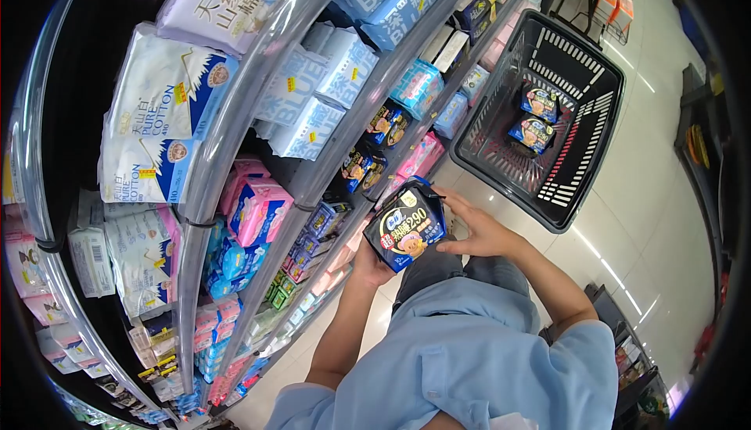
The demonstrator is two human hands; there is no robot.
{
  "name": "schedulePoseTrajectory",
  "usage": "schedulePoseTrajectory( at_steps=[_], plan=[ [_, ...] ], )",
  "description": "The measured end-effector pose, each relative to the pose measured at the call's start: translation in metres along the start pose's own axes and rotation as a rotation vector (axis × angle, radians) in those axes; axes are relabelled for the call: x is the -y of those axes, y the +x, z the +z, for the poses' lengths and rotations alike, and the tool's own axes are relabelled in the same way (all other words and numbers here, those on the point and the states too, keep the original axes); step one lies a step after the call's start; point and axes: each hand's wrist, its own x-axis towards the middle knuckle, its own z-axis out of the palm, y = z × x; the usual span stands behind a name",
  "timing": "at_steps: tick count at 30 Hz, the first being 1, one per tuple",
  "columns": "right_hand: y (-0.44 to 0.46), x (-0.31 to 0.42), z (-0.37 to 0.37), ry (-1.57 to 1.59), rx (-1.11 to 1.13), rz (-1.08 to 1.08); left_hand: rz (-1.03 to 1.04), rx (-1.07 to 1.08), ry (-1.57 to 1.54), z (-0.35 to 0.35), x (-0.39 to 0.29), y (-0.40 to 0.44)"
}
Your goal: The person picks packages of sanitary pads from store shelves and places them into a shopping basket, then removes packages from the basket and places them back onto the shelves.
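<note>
A black pack of sanitary pads [407, 224] with gold and blue print and "290" on its front is held up in front of my body. My left hand [375, 264] grips its lower left side, most of the fingers hidden beneath it. On the other side, my right hand [479, 228] is curled at the pack's right edge, fingertips at the upper corner and thumb near the lower right. Similar dark packs [364, 169] stand on the shelf just beyond. Two packs in black and blue wrapping [533, 134] lie inside a black shopping basket [579, 62].
Shelves with clear front rails [227, 109] curve along the left, stocked with white cotton packs [156, 109], light blue packs [313, 94] and pink packs [262, 211]. The basket is on the tiled floor [626, 219] ahead to the right. Other display racks [696, 117] line the far right.
</note>
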Motion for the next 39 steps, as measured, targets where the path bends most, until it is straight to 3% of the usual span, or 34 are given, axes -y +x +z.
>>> schedulePoseTrajectory(
  at_steps=[3, 7, 12, 18, 21, 26, 30, 33, 39],
  plan=[
    [0.007, -0.013, 0.004, 0.069, -0.004, 0.098, -0.375, 0.585, -0.108, -0.023, -0.004, 0.012],
    [0.015, -0.002, 0.000, 0.030, -0.066, 0.220, -0.293, 0.213, 0.220, -0.006, 0.001, -0.001],
    [0.016, -0.008, 0.002, -0.092, -0.085, 0.269, -0.052, 0.120, 0.275, -0.002, 0.004, 0.007],
    [0.013, -0.028, 0.011, -0.040, -0.075, 0.331, 0.135, -0.256, 0.556, -0.021, 0.007, 0.018],
    [0.012, -0.037, 0.014, -0.056, -0.020, 0.330, 0.073, -0.422, 0.820, -0.034, 0.005, 0.022],
    [0.013, -0.066, 0.032, -0.148, 0.096, 0.314, -0.065, -0.418, 0.625, -0.057, 0.007, 0.032],
    [0.029, -0.096, 0.051, -0.174, 0.124, 0.346, -0.041, -0.274, 0.288, -0.070, 0.008, 0.051],
    [0.051, -0.120, 0.066, -0.189, 0.106, 0.364, -0.013, -0.343, 0.132, -0.075, -0.005, 0.068],
    [0.102, -0.166, 0.102, -0.262, 0.072, 0.466, 0.058, -0.315, 0.248, -0.094, -0.044, 0.103]
  ],
)
